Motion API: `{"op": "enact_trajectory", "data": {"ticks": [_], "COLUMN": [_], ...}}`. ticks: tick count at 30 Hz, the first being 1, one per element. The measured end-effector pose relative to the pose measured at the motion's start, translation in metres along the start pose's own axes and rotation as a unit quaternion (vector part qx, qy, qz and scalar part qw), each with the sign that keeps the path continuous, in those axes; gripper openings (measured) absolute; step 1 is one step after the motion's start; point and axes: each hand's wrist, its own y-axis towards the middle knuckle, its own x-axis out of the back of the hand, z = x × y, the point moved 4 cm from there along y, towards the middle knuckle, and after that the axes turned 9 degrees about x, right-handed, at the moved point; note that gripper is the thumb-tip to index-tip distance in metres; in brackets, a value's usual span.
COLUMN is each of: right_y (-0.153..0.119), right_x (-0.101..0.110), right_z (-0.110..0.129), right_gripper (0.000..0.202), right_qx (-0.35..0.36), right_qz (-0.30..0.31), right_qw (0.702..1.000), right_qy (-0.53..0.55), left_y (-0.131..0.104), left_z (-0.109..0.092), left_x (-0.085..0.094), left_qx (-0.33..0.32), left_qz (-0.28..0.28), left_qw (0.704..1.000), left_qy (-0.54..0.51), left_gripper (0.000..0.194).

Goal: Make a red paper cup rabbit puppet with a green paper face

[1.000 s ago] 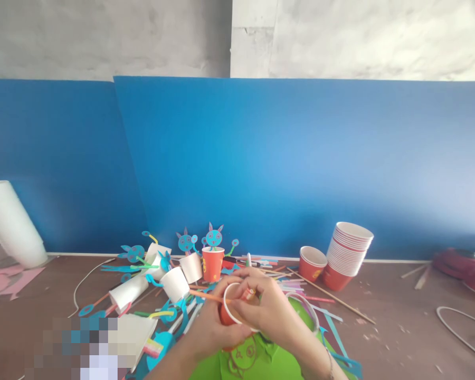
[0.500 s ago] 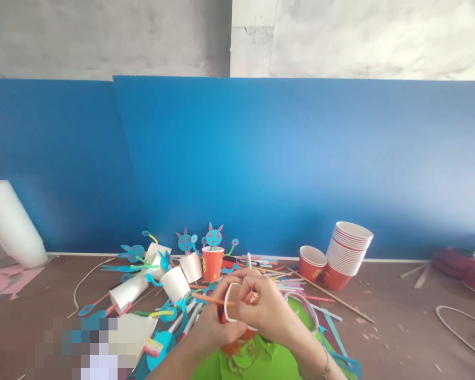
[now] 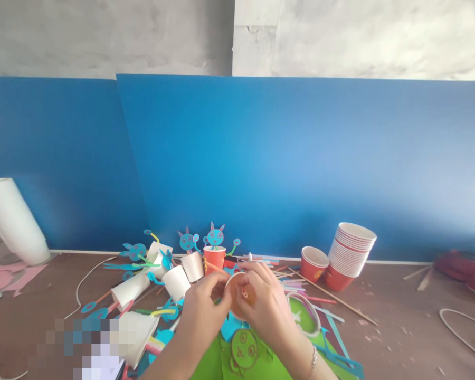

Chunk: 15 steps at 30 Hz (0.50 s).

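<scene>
A: Layout?

B: Blue panel (image 3: 285, 158) upright behind everything. Brown table (image 3: 404, 322) in front, littered. Green sheet (image 3: 209, 364) on it, under the hands.

A: Bigger items?

B: Tall cup stack (image 3: 350, 250), far right, leaning a bit.

A: Hands?

B: Both up over the near edge. Left hand (image 3: 201, 309): thumb and bent forefinger closed on the left side of the cup's rim. Right hand (image 3: 267, 301): fingers curled, thumb down at the cup's mouth. Can't tell from here whether it's pinching anything.

A: And the paper cup (image 3: 235, 303)?

B: Between the two hands, above the green sheet, mouth tipped toward the person.

A: Small stuff?

B: Green face cutout (image 3: 244, 349), lying just below the cup. Orange straw (image 3: 217, 269) juts out up-left past the left fingers. Bracelet (image 3: 314, 362) on the right wrist. Tiny straw end (image 3: 245, 293) by the right thumb.
</scene>
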Motion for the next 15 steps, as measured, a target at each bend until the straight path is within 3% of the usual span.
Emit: {"op": "enact_trajectory", "data": {"ticks": [9,15], "right_y": [0.000,-0.004], "right_x": [-0.007,-0.010], "right_z": [0.011,0.009], "right_gripper": [0.015,0.017], "right_qx": [0.032,0.067], "right_qz": [0.026,0.011], "right_qw": [0.999,0.998], "right_qy": [-0.028,0.003], "left_y": [-0.002,-0.001], "left_z": [0.012,0.009], "left_x": [-0.004,-0.004], "left_qx": [-0.068,-0.069], "left_qz": [-0.058,-0.049], "left_qw": [0.986,0.984], "left_qy": [0.139,0.155], "left_gripper": [0.012,0.013]}}
